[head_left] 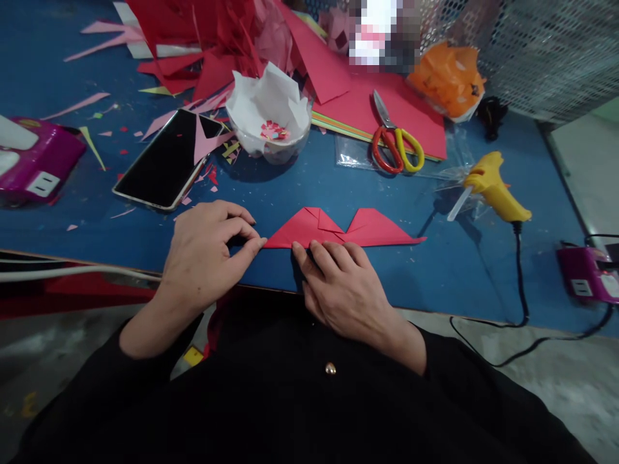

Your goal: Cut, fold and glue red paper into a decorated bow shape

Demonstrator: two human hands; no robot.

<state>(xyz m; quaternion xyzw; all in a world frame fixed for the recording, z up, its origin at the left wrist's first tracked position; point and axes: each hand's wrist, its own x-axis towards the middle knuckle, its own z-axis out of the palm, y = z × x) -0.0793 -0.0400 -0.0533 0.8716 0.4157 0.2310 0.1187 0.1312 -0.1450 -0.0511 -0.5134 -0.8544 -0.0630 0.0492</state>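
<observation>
A folded red paper (374, 227) lies flat near the front edge of the blue table, with two peaks at its back side and a pointed tip at each end. My left hand (206, 251) pinches the paper's left tip between thumb and index finger. Along the paper's front edge, left of its middle, rest the fingertips of my right hand (345, 283); its fingers are slightly apart and bent, pressing from above. The right thumb is mostly hidden beneath the hand.
Behind the hands are a phone (167, 158), a paper-lined bowl (271, 122) and scissors (396, 145) on red sheets (358, 103). A yellow glue gun (498, 187) with a black cord lies right. Paper scraps and a purple power strip (41, 158) are left.
</observation>
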